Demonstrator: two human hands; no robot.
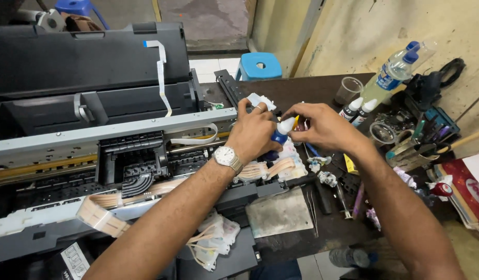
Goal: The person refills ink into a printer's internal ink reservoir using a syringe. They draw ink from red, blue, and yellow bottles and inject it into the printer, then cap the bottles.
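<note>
Both hands, left (pixel 257 129) and right (pixel 322 127), grip a small white-nozzled blue plastic bottle (pixel 281 132).

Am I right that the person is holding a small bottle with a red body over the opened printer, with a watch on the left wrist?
Not quite: the head view shows the small bottle has a blue body, not red. The left hand holds it beside the opened printer, and the watch is on that wrist.

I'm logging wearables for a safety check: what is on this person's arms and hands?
Both forearms are bare, with no sleeves in view and no gloves. The left hand has a wristwatch at its wrist, with a round pale dial and a metal band. The right hand shows no watch or ring that I can make out.
</note>
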